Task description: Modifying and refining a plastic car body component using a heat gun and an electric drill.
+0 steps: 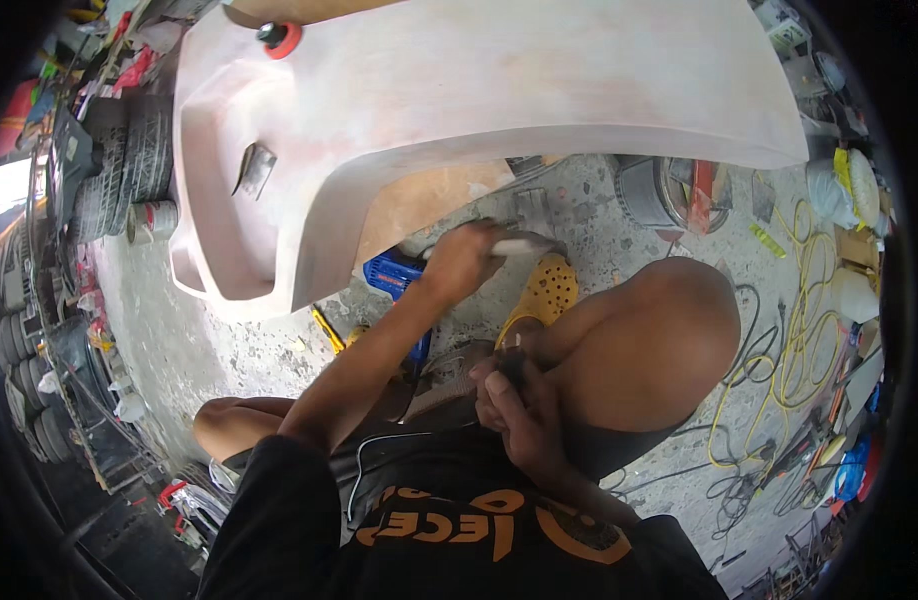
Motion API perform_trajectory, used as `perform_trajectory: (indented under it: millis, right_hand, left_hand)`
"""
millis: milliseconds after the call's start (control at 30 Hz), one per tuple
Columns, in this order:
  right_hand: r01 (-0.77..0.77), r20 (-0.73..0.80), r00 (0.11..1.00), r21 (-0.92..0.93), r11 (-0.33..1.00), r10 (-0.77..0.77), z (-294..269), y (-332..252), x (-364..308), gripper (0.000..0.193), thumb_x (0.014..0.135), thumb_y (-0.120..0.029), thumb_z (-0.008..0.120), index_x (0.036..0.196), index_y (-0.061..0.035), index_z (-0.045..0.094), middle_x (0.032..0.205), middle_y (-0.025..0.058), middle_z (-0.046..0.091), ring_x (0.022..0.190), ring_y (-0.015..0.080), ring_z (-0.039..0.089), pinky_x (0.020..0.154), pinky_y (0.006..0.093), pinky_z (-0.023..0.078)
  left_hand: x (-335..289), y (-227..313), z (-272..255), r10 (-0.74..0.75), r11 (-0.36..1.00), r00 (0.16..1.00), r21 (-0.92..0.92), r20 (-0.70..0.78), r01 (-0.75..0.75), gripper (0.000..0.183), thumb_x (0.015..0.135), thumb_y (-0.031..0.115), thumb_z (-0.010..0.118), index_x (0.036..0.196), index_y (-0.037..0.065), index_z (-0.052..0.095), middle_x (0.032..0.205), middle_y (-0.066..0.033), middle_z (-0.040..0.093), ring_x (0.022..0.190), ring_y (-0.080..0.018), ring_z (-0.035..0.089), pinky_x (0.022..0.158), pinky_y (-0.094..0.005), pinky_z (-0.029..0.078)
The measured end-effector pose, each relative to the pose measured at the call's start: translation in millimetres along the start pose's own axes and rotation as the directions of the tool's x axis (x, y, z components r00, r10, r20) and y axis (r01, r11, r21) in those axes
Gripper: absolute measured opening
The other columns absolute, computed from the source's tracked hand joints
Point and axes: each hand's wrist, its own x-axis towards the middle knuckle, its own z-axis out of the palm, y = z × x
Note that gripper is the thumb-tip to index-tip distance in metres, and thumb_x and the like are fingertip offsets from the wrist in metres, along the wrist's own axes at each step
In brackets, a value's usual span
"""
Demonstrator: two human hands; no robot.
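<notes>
pale tool (527, 245) is held in the left hand (464, 262), grip wrapped snug, just past the yellow clog's (547, 290) toe; some dark thing (514, 364) is clasped by the right hand (524, 412), bodyward of that clog

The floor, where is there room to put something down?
Mostly bare floor lies at left, between the white panel, the can and the left knee. It's crowded around the blue tool, the left hand and the yellow clog.

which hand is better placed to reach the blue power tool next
Likely the left hand: it's near the blue power tool, though holding a pale object; the right hand is farther back.
</notes>
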Motion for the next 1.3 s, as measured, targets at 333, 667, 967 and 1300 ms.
perform_trajectory:
  millis: [333, 667, 967, 1300]
  right_hand:
    - [0.245, -0.226, 0.932, -0.178, 0.953, -0.281, 4.2, 19.9, 7.0, 0.025, 0.092, -0.011, 0.077, 0.11, -0.0042, 0.061, 0.077, -0.0053, 0.051, 0.058, 0.0014, 0.039, 0.049, 0.0192, 0.028]
    - [0.16, -0.071, 0.972, -0.498, 0.852, -0.224, 38.1, 36.1, 24.1, 0.018, 0.09, -0.014, 0.08, 0.098, -0.0028, 0.069, 0.074, -0.0066, 0.054, 0.061, 0.0002, 0.042, 0.049, 0.0205, 0.028]
    - [0.009, -0.052, 0.998, -0.481, 0.877, -0.038, 46.4, 55.5, 31.8, 0.021, 0.094, -0.024, 0.075, 0.107, -0.0091, 0.069, 0.086, -0.0078, 0.063, 0.067, -0.0001, 0.047, 0.054, 0.0192, 0.028]
    - [-0.093, -0.107, 0.993, -0.479, 0.873, 0.047, 33.9, 54.8, 30.8, 0.031, 0.095, -0.04, 0.073, 0.11, -0.0136, 0.07, 0.093, -0.0068, 0.063, 0.086, 0.0031, 0.054, 0.076, 0.0274, 0.039]
  left_hand:
    - [-191.0, 75.1, -115.5, -0.731, 0.239, 0.682, -0.936, 0.0, 0.257, 0.016, 0.085, 0.004, 0.079, 0.096, 0.0, 0.067, 0.075, -0.0059, 0.067, 0.059, -0.0128, 0.062, 0.056, -0.0275, 0.047]
    - [-262.9, 71.1, -109.9, -0.746, 0.418, 0.629, -0.889, -0.221, 0.184, 0.023, 0.094, 0.005, 0.07, 0.114, 0.001, 0.059, 0.09, -0.0088, 0.064, 0.071, -0.0165, 0.062, 0.064, -0.0316, 0.051]
    - [-259.2, 85.6, -86.6, -0.137, 0.991, 0.877, -0.062, -0.46, 0.122, 0.06, 0.091, 0.0, 0.067, 0.148, 0.004, 0.051, 0.125, -0.0185, 0.056, 0.105, -0.037, 0.053, 0.095, -0.0446, 0.046]
    - [-251.6, 80.1, -70.5, -0.151, 0.979, 0.879, -0.192, -0.453, 0.07, 0.064, 0.082, -0.001, 0.076, 0.143, 0.01, 0.06, 0.128, -0.0133, 0.059, 0.109, -0.0347, 0.053, 0.097, -0.0425, 0.047]
